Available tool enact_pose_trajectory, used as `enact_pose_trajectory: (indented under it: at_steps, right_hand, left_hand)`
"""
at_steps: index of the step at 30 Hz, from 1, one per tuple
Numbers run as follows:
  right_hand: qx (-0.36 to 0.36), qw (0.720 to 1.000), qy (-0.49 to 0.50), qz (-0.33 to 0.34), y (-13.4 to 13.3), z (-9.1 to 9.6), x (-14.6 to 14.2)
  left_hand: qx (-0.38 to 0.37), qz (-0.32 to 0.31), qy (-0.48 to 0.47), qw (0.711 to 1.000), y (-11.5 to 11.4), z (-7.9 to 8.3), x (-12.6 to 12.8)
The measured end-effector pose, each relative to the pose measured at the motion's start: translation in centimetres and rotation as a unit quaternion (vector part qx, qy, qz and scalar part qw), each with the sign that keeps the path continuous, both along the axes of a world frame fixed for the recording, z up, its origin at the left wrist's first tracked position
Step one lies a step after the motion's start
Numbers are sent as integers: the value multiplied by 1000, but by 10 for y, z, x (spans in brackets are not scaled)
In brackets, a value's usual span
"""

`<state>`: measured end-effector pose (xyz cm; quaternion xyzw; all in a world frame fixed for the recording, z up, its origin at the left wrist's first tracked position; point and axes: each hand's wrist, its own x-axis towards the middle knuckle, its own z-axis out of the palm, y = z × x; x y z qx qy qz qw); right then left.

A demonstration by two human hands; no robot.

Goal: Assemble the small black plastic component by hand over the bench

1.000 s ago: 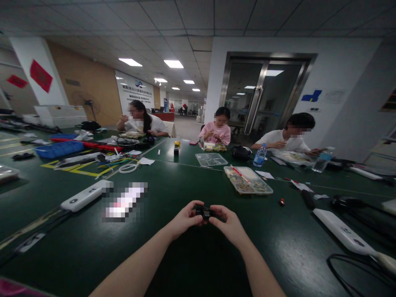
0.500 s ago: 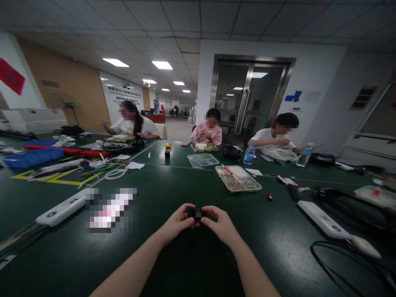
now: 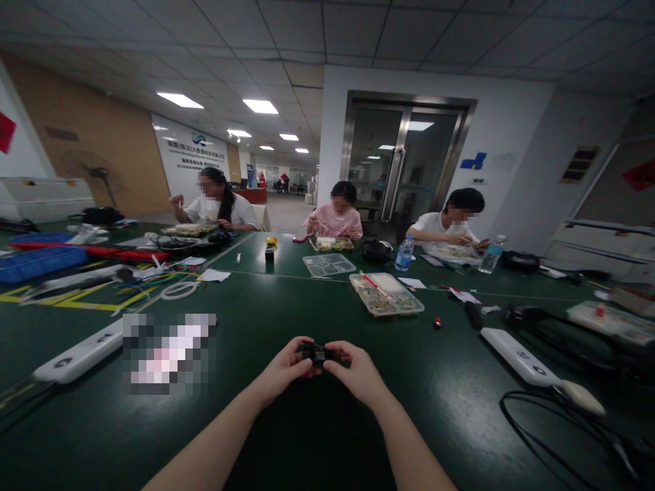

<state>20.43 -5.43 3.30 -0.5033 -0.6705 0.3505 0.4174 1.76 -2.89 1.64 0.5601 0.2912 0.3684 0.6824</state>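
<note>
Between my two hands, above the dark green table (image 3: 286,310), is a small black object (image 3: 319,354) with a lighter patch in its middle; its kind is too small to make out. My left hand (image 3: 290,365) pinches its left end between thumb and fingers. On its right end, the thumb and fingers of my right hand (image 3: 352,365) are closed in the same way. Fingers hide both ends of the object. Beyond my hands lies a clear-lidded food tray (image 3: 387,295) with a red and white strip across it.
A blurred-out phone-like slab (image 3: 171,351) and a white bar-shaped device (image 3: 82,354) lie left. To the right are another white device (image 3: 519,356), black cables (image 3: 537,423) and a small red object (image 3: 437,322). Water bottles (image 3: 404,253) and three seated people are across the table.
The whole view has shifted slightly, so things appear further left. My hands keep hold of the black object. Across the table, the people's hands and heads have moved.
</note>
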Motion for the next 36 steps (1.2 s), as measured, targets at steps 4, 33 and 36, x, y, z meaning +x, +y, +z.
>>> enact_pose_trajectory:
  at_steps: [4,33,36]
  right_hand:
    - [4,1000,2,0,0,1,0]
    - [53,997,-46,14,-2,-4,-7]
    - [59,997,-46,1,-2,-4,-6]
  left_hand:
    - [-3,4,6,1000,-1,2,-1]
    - [13,-11,28,999,0,-3,0]
    - [17,-16,22,999,1,-3,0]
